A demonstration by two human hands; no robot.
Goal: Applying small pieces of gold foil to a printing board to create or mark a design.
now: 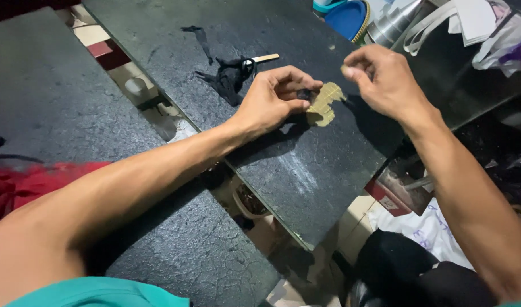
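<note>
Your left hand (274,96) pinches the tan patch (323,105) against the dark slab (306,165), while your right hand (380,77) pinches its upper edge.

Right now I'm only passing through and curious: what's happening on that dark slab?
A person works bare-handed over a dark slab. The left hand pinches a small olive-tan patch and presses it against the slab. The right hand is raised beside it, fingertips pinched together on something too small to make out. Black scraps and a pale stick lie just behind the left hand.
</note>
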